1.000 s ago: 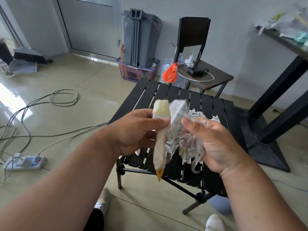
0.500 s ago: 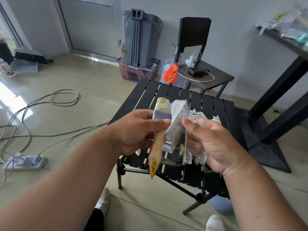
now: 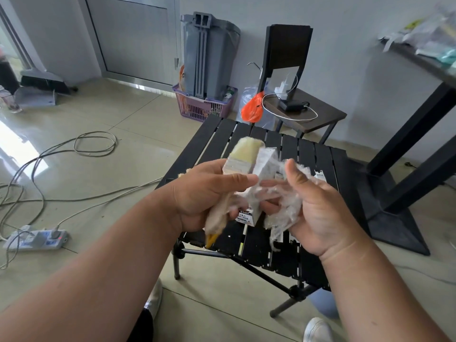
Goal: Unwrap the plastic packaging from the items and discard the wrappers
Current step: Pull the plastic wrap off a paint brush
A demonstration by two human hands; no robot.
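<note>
Black slatted table [image 3: 308, 154] fills centre frame, more wrapped items lying on it behind the hands. Left hand [image 3: 207, 193], centre, grips a paintbrush [image 3: 243, 154], bristles up, handle tip poking out below the fist. Right hand [image 3: 318, 201], just beside it, fingers curled around crumpled clear plastic wrapper [image 3: 281, 213] with its printed label.

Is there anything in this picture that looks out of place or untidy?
Mostly the floor: loose cables sprawl across the tiles to a power strip, which looks like a trip hazard. The crumpled plastic wrapper in the right hand belongs to the unwrapping, so it is not odd.
</note>
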